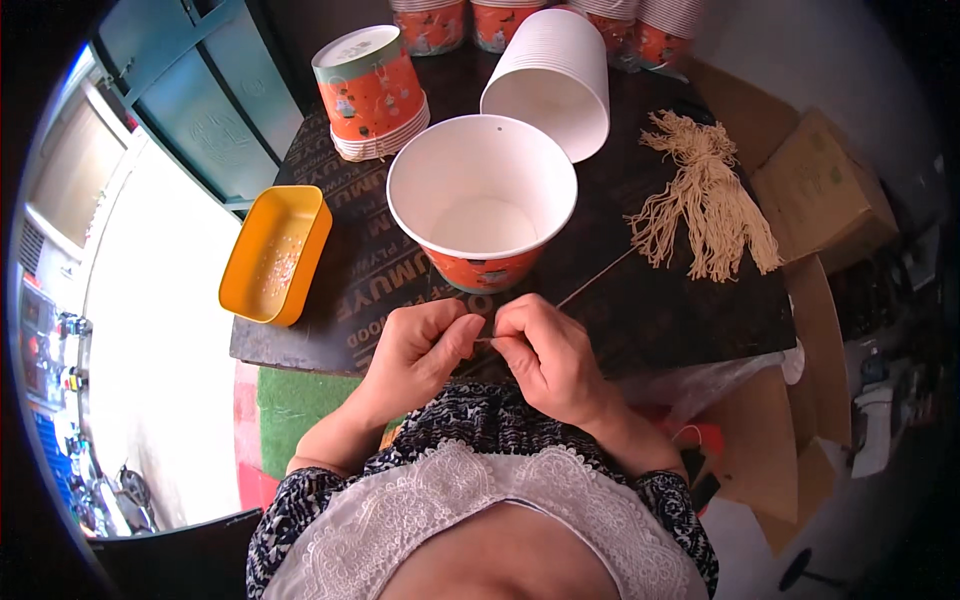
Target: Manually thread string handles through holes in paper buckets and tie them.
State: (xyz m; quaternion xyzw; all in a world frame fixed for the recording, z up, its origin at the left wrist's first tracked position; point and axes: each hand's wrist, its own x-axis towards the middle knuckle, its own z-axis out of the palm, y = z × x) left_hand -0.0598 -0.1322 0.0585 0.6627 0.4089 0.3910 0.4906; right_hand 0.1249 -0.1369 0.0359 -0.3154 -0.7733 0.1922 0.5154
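Observation:
Close to the table's near edge, my left hand (pixel 418 346) and my right hand (pixel 552 362) meet with thumbs and fingers pinched. A thin cord (pixel 597 277) is held between them, a short bit of it showing in the gap. From behind my right hand the cord slants up across the table toward a bundle of beige cords (pixel 703 205). Just beyond my hands an orange-printed paper bucket (pixel 482 270) stands upright, its wide white mouth facing up and nothing visible inside. Neither hand touches the bucket.
To the left sits a yellow plastic tray (pixel 309 275) with small bits in it. An upside-down stack of orange buckets (pixel 369 103) and a tipped stack of white buckets (pixel 580 62) are behind, on the dark plywood table (pixel 680 325). Cardboard boxes (pixel 828 190) lie at the right.

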